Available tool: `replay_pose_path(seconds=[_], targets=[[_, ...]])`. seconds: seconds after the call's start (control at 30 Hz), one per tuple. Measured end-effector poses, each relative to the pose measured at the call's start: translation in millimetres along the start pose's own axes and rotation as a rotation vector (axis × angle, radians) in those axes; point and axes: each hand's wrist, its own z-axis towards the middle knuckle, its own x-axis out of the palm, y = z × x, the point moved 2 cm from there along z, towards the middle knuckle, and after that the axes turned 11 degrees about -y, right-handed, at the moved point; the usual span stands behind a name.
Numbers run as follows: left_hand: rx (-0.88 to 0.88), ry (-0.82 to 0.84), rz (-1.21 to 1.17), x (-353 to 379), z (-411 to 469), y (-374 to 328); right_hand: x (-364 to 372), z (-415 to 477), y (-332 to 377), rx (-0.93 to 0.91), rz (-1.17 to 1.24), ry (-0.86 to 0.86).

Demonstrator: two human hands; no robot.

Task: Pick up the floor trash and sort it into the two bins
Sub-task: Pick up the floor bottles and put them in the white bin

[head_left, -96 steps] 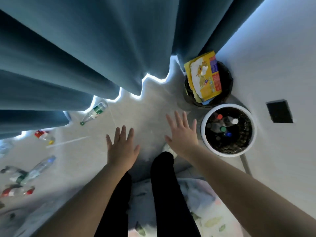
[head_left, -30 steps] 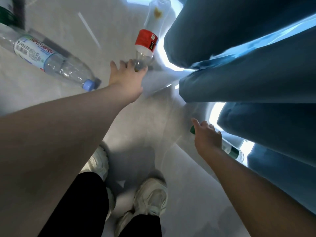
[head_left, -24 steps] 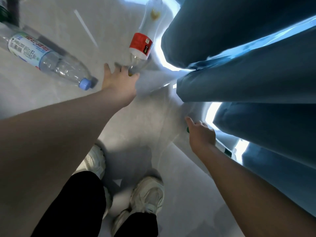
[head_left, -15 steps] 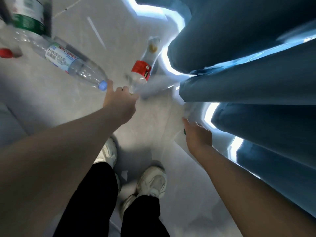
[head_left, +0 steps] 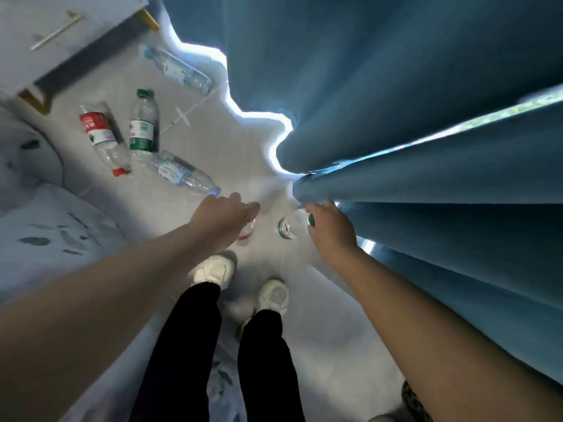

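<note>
While the left hand [head_left: 224, 217] holds a red-labelled bottle [head_left: 246, 234], curled fingers of the right hand [head_left: 332, 231] grip a green-capped bottle [head_left: 291, 228].

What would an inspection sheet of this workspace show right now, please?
Surface: pale tiled floor.
Job's things: on the floor lie a red-label bottle, a green-label bottle, a blue-cap bottle and a clear bottle by the curtain; bins not seen.
Clutter: nothing seen.
Hands: left hand grips a red-marked bottle; right hand holds a green-capped bottle at its cap end.
Cables: nothing seen.
Surroundings: blue curtain on the right, leaf-print bedding on the left, white cabinet at top left.
</note>
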Motion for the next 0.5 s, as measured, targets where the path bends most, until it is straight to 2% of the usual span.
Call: replay_pose_path(seconds=[0.17,0.33,0.5], targets=[[0.123,0.039,-0.057,-130,-45,-25,-109,-81,20,0.091,0.108,-0.096],[0.170,-0.073,-0.130,-240,-97,-54,-207,-178,34,0.229,0.244,-0.220],[0.222,-0.209,-0.298,-304,-149,-91,-259,-270,35,0.385,0.412,-0.374]])
